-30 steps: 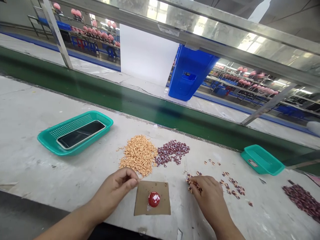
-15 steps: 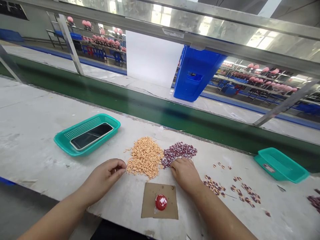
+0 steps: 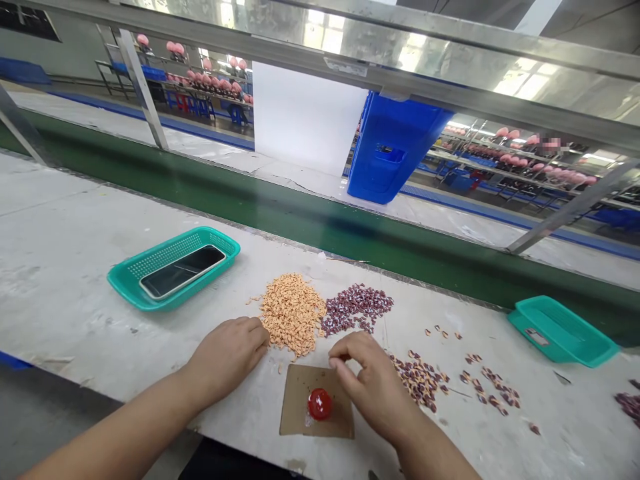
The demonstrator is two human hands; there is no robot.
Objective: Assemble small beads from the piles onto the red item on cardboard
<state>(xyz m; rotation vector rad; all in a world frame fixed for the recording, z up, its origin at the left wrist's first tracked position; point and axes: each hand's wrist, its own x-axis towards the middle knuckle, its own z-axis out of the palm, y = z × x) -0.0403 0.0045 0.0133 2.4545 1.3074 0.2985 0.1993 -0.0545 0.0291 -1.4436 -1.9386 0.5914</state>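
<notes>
My left hand [image 3: 231, 355] is closed, its fingertips at the lower left edge of a heap of small orange pieces [image 3: 291, 313]. Whatever those fingers may hold is hidden. My right hand [image 3: 367, 377] has thumb and forefinger brought together in a pinch at the right side of a cardboard square [image 3: 291, 427]. Anything in that pinch is too small to make out. On the cardboard stands a round, shiny red object [image 3: 319, 404]. Small purple-and-white pieces [image 3: 356, 307] lie in a heap just beyond my right hand.
Two-coloured orange and purple pieces [image 3: 423, 383] are scattered right of my right forearm. A green basket [image 3: 125, 288] holding a phone [image 3: 183, 272] stands left; another green basket [image 3: 565, 330] is far right. A blue crate [image 3: 395, 150] stands beyond the green strip [image 3: 300, 217].
My right hand has come back from the purple heap toward the cardboard, now in a pinch. My left hand has shifted right and turned knuckles up beside the orange heap.
</notes>
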